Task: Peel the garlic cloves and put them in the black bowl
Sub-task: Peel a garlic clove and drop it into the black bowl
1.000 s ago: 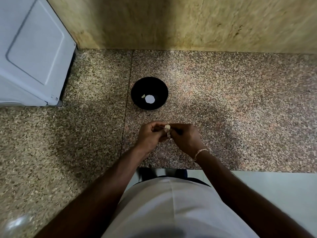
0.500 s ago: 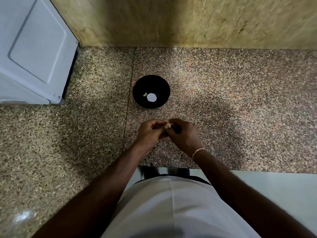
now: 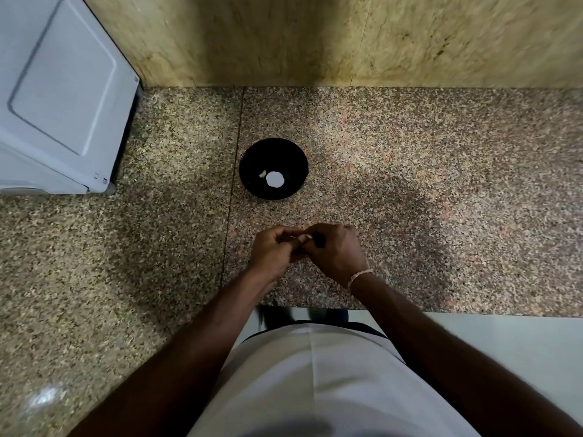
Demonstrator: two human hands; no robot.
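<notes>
Garlic clove sits pinched between your two hands above the bench, near its front edge; a second ago more of it showed, and now your fingers nearly cover it. Your left hand curls around it from one side, your right hand from the other, fingertips meeting. The black bowl stands further back, holding one small pale piece, unmoved.
</notes>
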